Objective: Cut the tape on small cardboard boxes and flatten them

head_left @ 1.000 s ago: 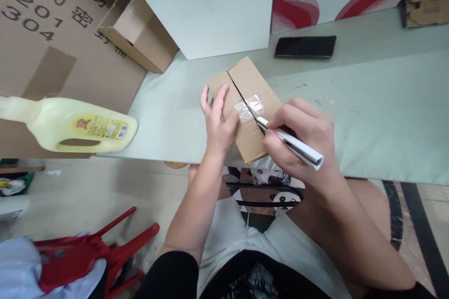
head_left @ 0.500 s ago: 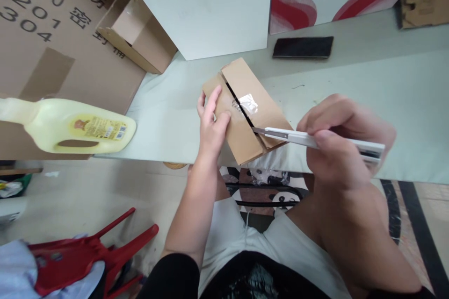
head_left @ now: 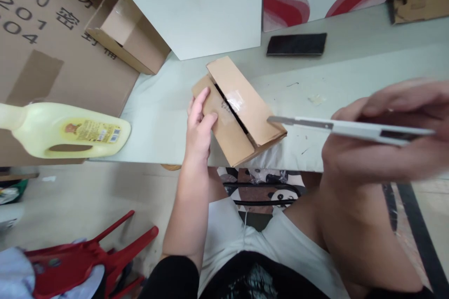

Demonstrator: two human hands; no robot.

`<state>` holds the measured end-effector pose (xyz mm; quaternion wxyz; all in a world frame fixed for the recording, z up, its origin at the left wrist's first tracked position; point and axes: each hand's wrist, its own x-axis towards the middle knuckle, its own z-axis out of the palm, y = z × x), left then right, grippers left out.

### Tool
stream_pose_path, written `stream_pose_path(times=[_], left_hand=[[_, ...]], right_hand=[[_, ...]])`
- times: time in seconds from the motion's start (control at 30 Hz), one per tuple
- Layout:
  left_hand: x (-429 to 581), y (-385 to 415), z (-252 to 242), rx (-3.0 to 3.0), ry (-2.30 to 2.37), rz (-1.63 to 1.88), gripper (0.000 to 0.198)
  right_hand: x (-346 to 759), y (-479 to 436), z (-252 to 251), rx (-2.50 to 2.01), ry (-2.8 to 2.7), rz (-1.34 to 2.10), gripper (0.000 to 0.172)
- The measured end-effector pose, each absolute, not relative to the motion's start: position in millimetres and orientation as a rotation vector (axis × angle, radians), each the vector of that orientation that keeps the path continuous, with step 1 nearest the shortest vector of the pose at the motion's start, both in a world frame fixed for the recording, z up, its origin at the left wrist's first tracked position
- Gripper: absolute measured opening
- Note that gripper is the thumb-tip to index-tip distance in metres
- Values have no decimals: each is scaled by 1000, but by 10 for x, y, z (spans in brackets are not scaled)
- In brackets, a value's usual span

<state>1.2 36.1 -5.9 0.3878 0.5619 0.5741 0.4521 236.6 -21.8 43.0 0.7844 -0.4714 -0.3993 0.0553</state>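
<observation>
A small brown cardboard box (head_left: pixel 256 107) lies at an angle near the table's front edge. Between its two top flaps runs a dark open slit, with a piece of clear tape on the far flap. My left hand (head_left: pixel 199 124) grips the box's left side, thumb and fingers on the near flap. In my right hand (head_left: pixel 379 135) is a white utility knife (head_left: pixel 365 131), its blade out and pointing left. The blade tip appears over the right end of the far flap; whether it touches the cardboard I cannot tell.
A black phone (head_left: pixel 296 45) lies behind the box. White (head_left: pixel 196 9) and red-and-white cartons (head_left: pixel 287 4) stand at the back. On the left are a yellow bottle (head_left: pixel 87 131), an open cardboard box (head_left: pixel 129 28) and a large carton (head_left: pixel 31 37). A red chair (head_left: pixel 70 261) stands below.
The knife has come out of the slit and moved right with my right hand. The far flap is raised a little more. My left hand stays on the box.
</observation>
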Motion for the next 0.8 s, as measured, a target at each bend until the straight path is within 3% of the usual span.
stream_pose_path(times=[0.2, 0.33, 0.4, 0.5, 0.67, 0.8], left_hand=[[-163, 309, 84, 1279, 1437, 1253, 60], [-319, 263, 84, 1074, 1565, 1329, 42], [-351, 220, 77, 1018, 1544, 1323, 33], [-375, 150, 67, 940, 1504, 1348, 24], [-415, 47, 60, 848, 1403, 1359, 53], [-390, -4, 66, 641, 1322, 1211, 41]], right_hand=[[2417, -57, 125, -1035, -851, 444, 40], [2472, -62, 8, -1255, -1071, 456, 14], [2467, -36, -53, -1349, -1164, 549, 8], [2433, 13, -154, -1482, -1344, 584, 16], [2381, 44, -329, -1767, -1680, 452, 41], [2330, 59, -514, -1813, -1780, 538, 37]])
